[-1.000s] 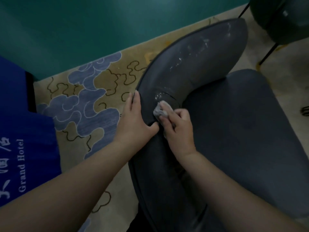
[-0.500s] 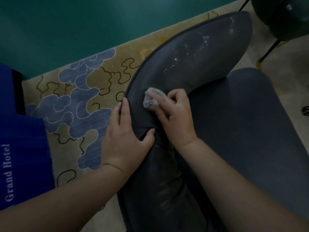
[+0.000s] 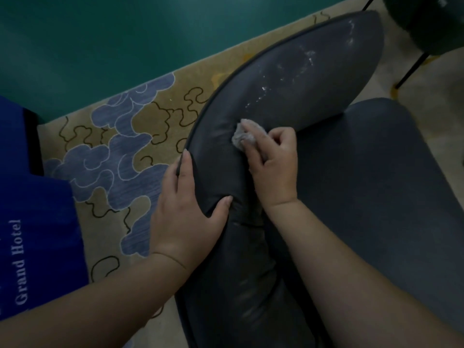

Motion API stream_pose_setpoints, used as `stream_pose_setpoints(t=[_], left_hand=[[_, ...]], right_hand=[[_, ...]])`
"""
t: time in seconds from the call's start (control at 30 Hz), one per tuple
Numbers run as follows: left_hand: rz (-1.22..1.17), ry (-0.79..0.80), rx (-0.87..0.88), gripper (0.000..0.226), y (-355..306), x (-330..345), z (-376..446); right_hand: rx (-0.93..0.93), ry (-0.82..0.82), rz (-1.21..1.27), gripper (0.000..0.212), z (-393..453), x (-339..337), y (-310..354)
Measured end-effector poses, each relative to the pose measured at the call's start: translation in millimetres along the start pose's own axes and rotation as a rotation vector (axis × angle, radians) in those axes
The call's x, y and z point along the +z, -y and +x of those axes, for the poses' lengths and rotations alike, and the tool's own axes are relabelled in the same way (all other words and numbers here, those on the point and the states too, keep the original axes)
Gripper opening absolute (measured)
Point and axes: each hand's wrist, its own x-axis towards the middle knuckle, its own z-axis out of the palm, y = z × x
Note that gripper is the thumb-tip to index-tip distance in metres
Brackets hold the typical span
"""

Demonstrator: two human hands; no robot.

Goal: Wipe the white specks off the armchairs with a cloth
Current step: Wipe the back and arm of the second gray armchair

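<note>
armchair (image 3: 288, 247), dark grey, padded backrest curving away from the viewer, seat cushion to the right of both hands.
right hand (image 3: 273, 167): fingers curled over a crumpled pale grey cloth (image 3: 244, 136), holding it pressed against the inner face of the backrest; the cloth shows at the fingertips, on the far-left side of the hand.
white specks (image 3: 288, 79): scattered streaks on the backrest beyond the cloth, up and to the right of the right hand, apart from it.
left hand (image 3: 185, 212): just left of the right hand, fingers straight along the backrest's outer edge, thumb spread across the top; wide, resting on the padding, holding nothing.
carpet (image 3: 130, 156): tan with blue cloud shapes, left of the left hand.
blue garment (image 3: 30, 234), lettered "grand hotel", further left.
green wall (image 3: 113, 33) beyond the carpet.
</note>
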Motion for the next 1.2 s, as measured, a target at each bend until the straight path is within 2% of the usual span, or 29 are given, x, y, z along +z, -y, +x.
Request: stream_pose_setpoints(t=[0.1,0.23,0.37,0.4,0.5,0.57,0.7,0.8,0.87,1.0,1.13,1.2], left_hand=[[-0.011,-0.005,-0.002,0.098,0.9,0.6,-0.3],[-0.036,-0.02,0.004,0.097,1.3,1.5,-0.4],[-0.028,-0.009,0.01,0.097,1.2,0.7,-1.1],[-0.028,-0.004,0.01,0.097,0.9,0.3,-1.6],[-0.018,0.003,0.01,0.097,-1.5,-0.9,-1.5],[-0.027,0.012,0.014,0.098,-1.9,-1.8,-0.3],[-0.028,0.041,0.011,0.102,-0.4,-3.3,3.0],[-0.032,0.071,0.036,0.104,0.2,-7.1,18.3],[-0.018,0.103,0.065,0.103,-2.5,-8.4,42.8],[-0.004,0.192,0.144,0.108,-15.8,-6.1,102.5],[-0.006,0.252,0.223,0.113,-23.5,-3.0,139.3],[-0.03,0.285,0.246,0.116,-28.4,-2.0,155.9]], right_hand=[[0.157,-0.024,0.147,0.032,-22.9,2.3,3.9],[0.077,0.033,0.177,0.032,-62.7,-5.5,12.0],[-0.035,-0.003,-0.009,0.032,-31.3,-1.4,6.6],[-0.007,-0.049,-0.011,0.033,-14.8,0.5,4.4],[0.234,-0.202,0.164,0.031,37.4,2.0,-0.2],[0.279,-0.194,0.197,0.028,43.2,0.2,-2.4],[0.157,-0.037,0.169,0.031,-18.7,-3.1,0.4],[0.209,-0.065,0.206,0.034,-36.7,1.4,-1.0],[0.198,-0.113,0.184,0.033,-25.2,3.7,-1.6],[0.027,-0.143,-0.013,0.033,27.2,5.9,-12.7],[0.156,-0.23,0.061,0.03,72.4,2.3,-17.7],[0.078,-0.177,0.003,0.029,57.3,3.6,-9.5]])
